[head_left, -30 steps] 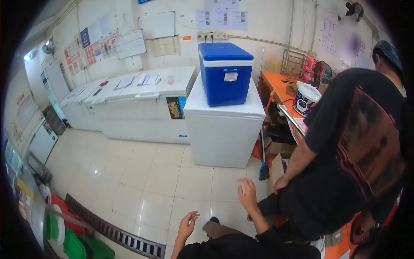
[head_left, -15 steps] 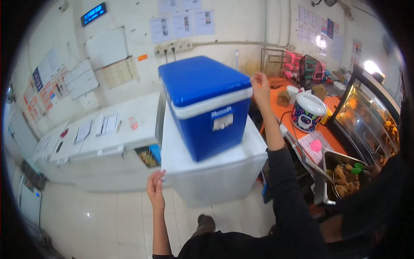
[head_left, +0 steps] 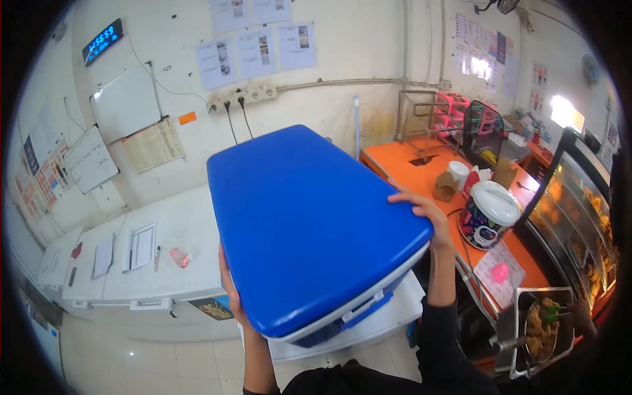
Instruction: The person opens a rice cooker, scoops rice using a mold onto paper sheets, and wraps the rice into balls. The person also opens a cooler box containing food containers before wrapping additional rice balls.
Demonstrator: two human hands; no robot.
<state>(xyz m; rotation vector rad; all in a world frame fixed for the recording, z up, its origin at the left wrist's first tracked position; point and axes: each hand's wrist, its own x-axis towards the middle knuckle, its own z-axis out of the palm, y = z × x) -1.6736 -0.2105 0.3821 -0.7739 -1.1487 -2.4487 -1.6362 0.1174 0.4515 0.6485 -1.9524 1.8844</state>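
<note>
A large cooler box (head_left: 316, 224) with a blue lid and a white rim stands in front of me over a white chest freezer (head_left: 405, 296). Its lid is closed. Along the near left side of the box, my left hand (head_left: 232, 293) presses against the edge, partly hidden behind it. At the right corner, my right hand (head_left: 428, 220) grips the lid edge, with some fingers lying over the top. Whether the base rests on the freezer or is raised cannot be seen.
Long white freezers (head_left: 178, 224) with papers run along the left wall. To the right, an orange table (head_left: 385, 158) bears a patterned rice cooker (head_left: 487, 214). A metal pan (head_left: 520, 329) of fried food and another person's hand (head_left: 582, 319) are near the glass display case (head_left: 573, 217).
Both hands have come in from beside the cooler box and taken hold of its sides. The box now looks larger and nearer, with more of its lid top showing.
</note>
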